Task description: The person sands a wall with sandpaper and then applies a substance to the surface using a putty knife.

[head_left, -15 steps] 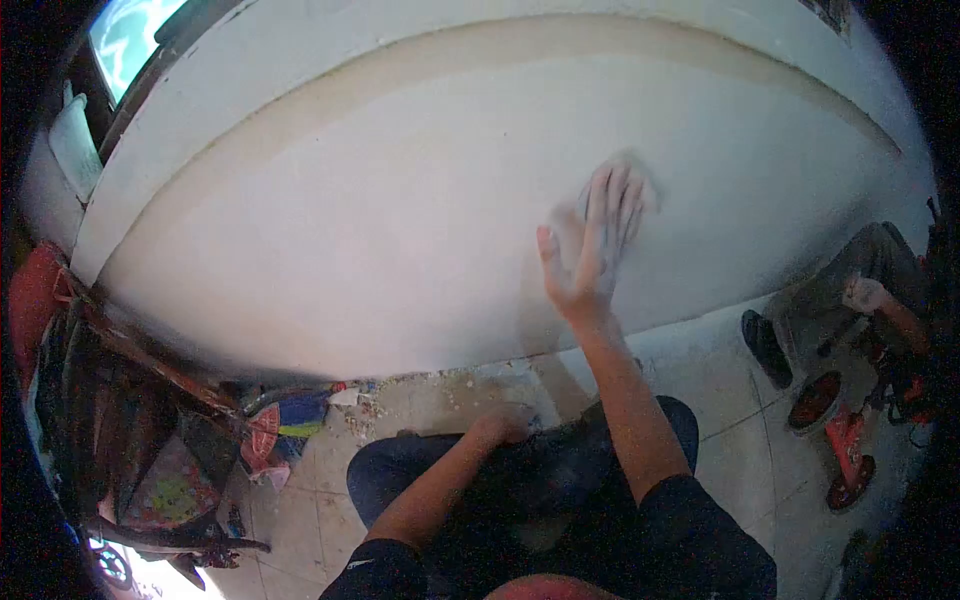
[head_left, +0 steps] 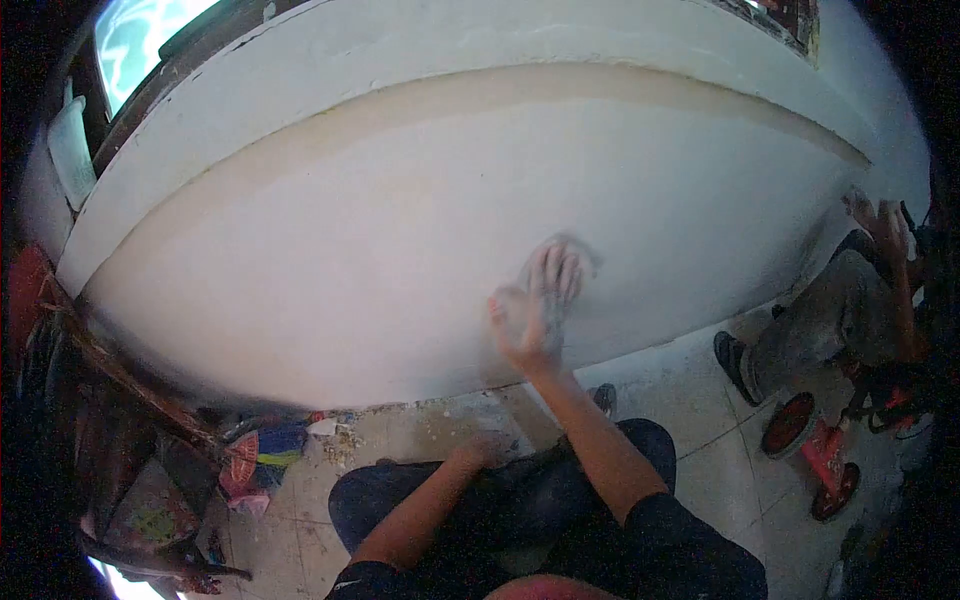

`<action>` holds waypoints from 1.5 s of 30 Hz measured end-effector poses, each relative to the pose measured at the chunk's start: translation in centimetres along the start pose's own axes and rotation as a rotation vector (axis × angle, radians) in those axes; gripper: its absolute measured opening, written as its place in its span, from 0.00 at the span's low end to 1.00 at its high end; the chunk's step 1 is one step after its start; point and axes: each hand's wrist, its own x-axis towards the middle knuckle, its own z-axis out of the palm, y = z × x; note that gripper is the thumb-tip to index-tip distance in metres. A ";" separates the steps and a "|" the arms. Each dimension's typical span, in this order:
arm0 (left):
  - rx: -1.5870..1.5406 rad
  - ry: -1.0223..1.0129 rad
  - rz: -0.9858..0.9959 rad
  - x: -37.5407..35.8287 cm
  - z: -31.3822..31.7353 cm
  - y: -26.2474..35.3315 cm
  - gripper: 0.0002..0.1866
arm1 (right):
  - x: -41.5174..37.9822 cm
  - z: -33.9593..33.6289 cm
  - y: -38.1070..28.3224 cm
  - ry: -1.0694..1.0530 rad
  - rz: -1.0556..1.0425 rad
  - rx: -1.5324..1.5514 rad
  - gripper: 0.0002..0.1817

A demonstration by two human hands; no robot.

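My right hand (head_left: 545, 305) lies against a white, smooth wall panel (head_left: 350, 230), its fingers stretched upward and thumb out to the left. Pale dust coats the fingers, and a dark patch surrounds the fingertips. Whether a thin sheet lies under the palm I cannot tell. Lower down, my left hand (head_left: 488, 450) is held low by my bent legs, close above the floor. Blur and dimness hide its fingers. Light crumbs lie on the tiled floor (head_left: 400, 425) along the foot of the panel.
At the right sits another person (head_left: 825, 325) with hands near the wall. Red-and-black objects (head_left: 822, 455) lie on the tiles beside that person. Colourful wrappers or cloths (head_left: 262, 455) and dark clutter (head_left: 130, 450) fill the left. A ledge (head_left: 450, 45) runs above the panel.
My right hand has slid down and leftward over the panel. The view has shifted slightly, showing more of the ledge. The other person's hands have risen toward the wall.
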 end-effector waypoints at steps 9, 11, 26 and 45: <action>-0.165 0.083 0.010 -4.8 -4.4 1.9 0.20 | 3.9 -1.4 -0.8 0.075 -0.030 0.124 0.50; -0.556 0.129 -0.065 -1.7 0.6 -0.7 0.21 | 0.9 0.3 0.1 0.029 -0.014 0.057 0.51; -0.074 -0.036 0.038 1.2 0.9 -0.4 0.19 | -1.3 1.2 -2.3 -0.149 -0.017 0.051 0.52; -0.763 0.344 0.078 -3.6 1.6 -1.6 0.18 | 5.4 -1.8 -1.3 0.098 -0.011 0.086 0.53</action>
